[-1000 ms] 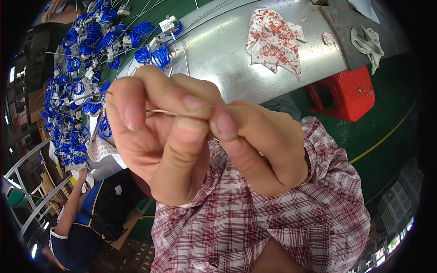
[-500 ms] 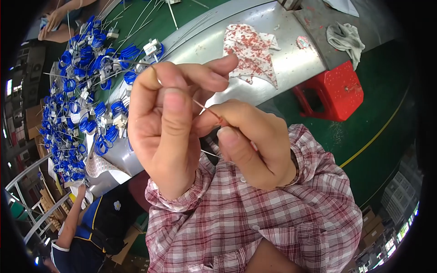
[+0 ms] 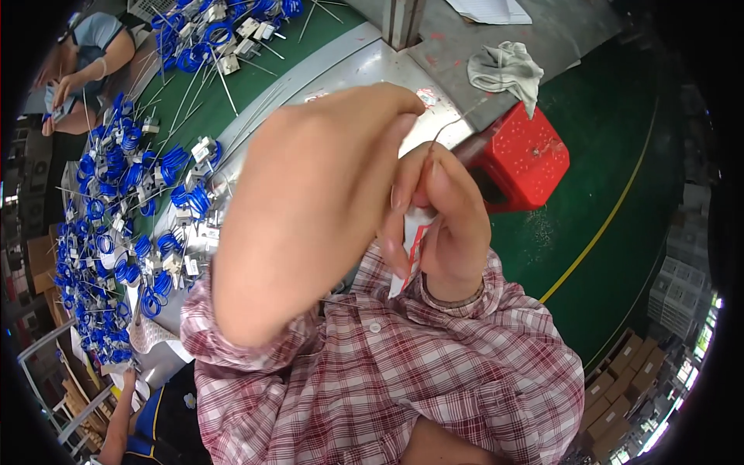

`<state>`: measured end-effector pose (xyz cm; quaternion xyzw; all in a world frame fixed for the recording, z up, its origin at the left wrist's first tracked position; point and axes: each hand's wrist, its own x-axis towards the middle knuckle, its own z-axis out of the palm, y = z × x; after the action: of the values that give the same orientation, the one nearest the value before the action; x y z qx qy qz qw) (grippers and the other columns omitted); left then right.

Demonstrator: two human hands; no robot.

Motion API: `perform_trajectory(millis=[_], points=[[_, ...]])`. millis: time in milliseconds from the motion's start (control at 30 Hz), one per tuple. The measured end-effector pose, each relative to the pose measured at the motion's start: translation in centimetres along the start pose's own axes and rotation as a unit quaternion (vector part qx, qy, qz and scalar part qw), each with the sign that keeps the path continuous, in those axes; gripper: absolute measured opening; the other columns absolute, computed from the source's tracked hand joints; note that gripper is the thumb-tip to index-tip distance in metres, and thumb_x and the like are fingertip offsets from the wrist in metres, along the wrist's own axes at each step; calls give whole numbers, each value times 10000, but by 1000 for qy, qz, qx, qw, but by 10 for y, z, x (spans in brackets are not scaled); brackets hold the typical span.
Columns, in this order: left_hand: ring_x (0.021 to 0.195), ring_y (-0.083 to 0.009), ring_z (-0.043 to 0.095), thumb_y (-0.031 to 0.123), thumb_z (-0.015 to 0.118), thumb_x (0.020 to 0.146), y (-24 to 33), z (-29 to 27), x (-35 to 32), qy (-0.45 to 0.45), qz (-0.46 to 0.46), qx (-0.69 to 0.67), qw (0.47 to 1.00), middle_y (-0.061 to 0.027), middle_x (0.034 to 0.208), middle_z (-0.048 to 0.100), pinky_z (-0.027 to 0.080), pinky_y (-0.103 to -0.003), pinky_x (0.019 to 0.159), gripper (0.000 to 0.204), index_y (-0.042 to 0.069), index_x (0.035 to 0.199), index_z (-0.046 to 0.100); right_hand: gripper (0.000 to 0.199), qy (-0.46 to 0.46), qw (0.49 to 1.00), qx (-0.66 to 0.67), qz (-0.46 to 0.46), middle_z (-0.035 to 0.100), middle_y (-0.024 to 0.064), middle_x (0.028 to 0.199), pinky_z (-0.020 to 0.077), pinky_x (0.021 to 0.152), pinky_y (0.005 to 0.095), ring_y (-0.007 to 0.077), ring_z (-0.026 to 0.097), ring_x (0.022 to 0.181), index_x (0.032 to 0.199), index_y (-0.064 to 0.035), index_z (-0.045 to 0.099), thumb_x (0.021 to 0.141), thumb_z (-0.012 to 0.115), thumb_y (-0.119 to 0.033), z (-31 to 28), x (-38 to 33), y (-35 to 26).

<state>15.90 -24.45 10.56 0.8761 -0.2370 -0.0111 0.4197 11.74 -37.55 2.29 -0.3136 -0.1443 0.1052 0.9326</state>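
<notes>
My left hand [image 3: 310, 186] is large and close, its back toward me and its fingers bent to the right, drawn together. What they hold, if anything, is hidden. Touching or just beside them is my right hand [image 3: 457, 225], its thumb and fingers pinched. A thin, bent brownish wire [image 3: 443, 130] sticks up from its fingertips. Against the same fingers lies a small white strip with a red edge [image 3: 415, 240], running down toward the palm.
Bundles of coiled blue tubing or cable with pale blocks [image 3: 116, 225] cover the left of the metal bench. A red plastic stool [image 3: 535, 151] stands at the right. A grey cloth [image 3: 508, 71] lies on the bench corner by a post [image 3: 403, 23]. Other people work at left.
My left hand has turned over, now showing its back and covering more of the view. The wire, stretched between both hands before, now stands up from my right fingertips. The white strip has come into sight.
</notes>
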Motion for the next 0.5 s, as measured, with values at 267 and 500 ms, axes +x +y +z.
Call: perform_trajectory(millis=[267,500], points=[[841,-126,513,25,562,796,22,-11,0,29,3,-23,999,-69,920,568,389,-231,736,149,-21,920,630,327,-142,961,218,96,490,114,552,385,300,233,154,462,338,839,27,432,982,287,-229,3,0,-1],[885,-180,445,113,601,744,-24,-13,-2,-5,155,-92,984,-110,951,499,346,-291,794,191,-24,872,638,349,-228,874,413,117,563,148,632,452,332,239,174,532,397,848,39,465,984,268,-214,14,2,13]])
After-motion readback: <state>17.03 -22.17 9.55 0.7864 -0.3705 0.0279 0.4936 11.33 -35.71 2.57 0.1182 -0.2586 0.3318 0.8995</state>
